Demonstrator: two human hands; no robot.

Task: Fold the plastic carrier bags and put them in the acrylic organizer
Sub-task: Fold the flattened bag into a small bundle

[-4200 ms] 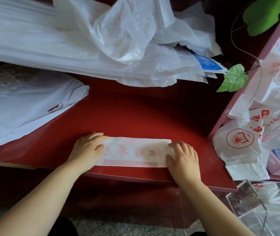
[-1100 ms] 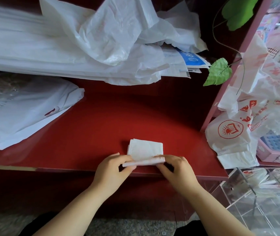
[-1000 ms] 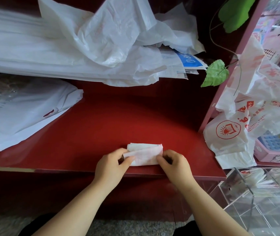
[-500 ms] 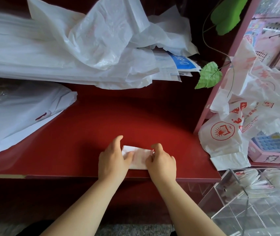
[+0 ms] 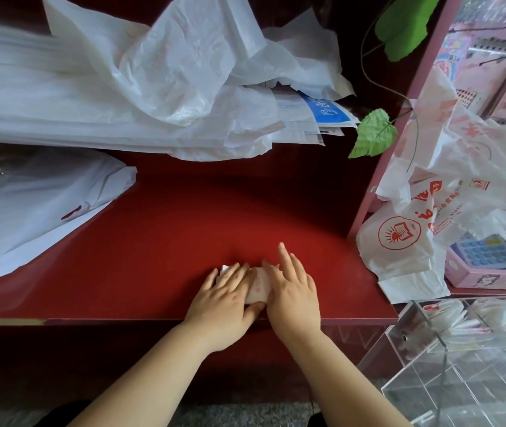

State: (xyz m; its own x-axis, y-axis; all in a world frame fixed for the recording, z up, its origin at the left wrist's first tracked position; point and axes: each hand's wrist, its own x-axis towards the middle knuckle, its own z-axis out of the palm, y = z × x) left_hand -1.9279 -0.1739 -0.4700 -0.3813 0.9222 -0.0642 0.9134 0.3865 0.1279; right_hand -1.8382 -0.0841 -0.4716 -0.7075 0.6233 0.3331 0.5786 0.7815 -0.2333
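- The folded carrier bag (image 5: 258, 288) is pressed flat under both hands. The left hand (image 5: 224, 298) is laid over its left part and the right hand (image 5: 291, 291) over its right part. The fingers are straight and spread, and nothing is pinched or wrapped.
- Only a narrow strip of the bag is seen between the 2 hands, plus a corner past the left fingertips.
- The bag is kept on the red counter (image 5: 168, 235), close to its near edge.
- 4.2 s ago a long strip was spread between the hands, and 1 s ago an edge was being pinched and turned over. Now a small packet is being flattened.
- Folding of this bag is judged nearly finished. A move to the acrylic organizer (image 5: 461, 365), at the near right below the counter, is probably due next. Folded bags are already seen inside it.
- Unfolded printed bags (image 5: 399, 241) are heaped at the right and a white pile (image 5: 153, 87) is stacked at the far side, so much work is judged left.
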